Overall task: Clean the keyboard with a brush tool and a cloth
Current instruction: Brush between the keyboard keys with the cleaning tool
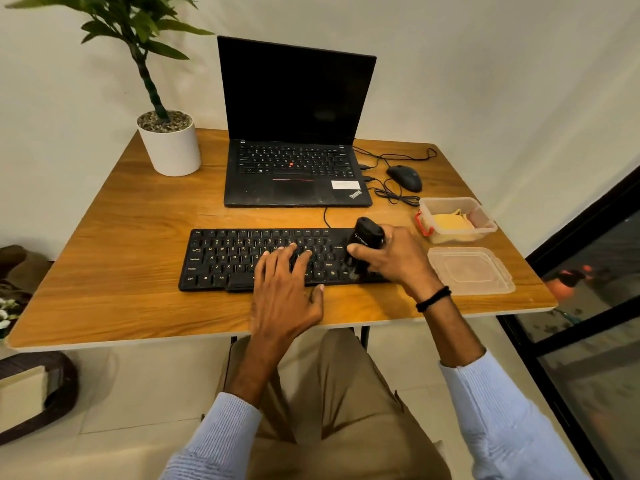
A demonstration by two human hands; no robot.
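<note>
While my left hand [284,292] lies flat, fingers straight, on the middle of the keyboard [235,258], my right hand [398,259] grips the black brush tool [366,242] over its right end, hiding those keys. The bristles are blurred. The yellow cloth [448,223] sits in a clear box [485,221] just right of the keyboard.

The person wears pale blue ribbed sleeves [221,434], khaki trousers [346,393] and a black band [433,298] (right wrist).
</note>
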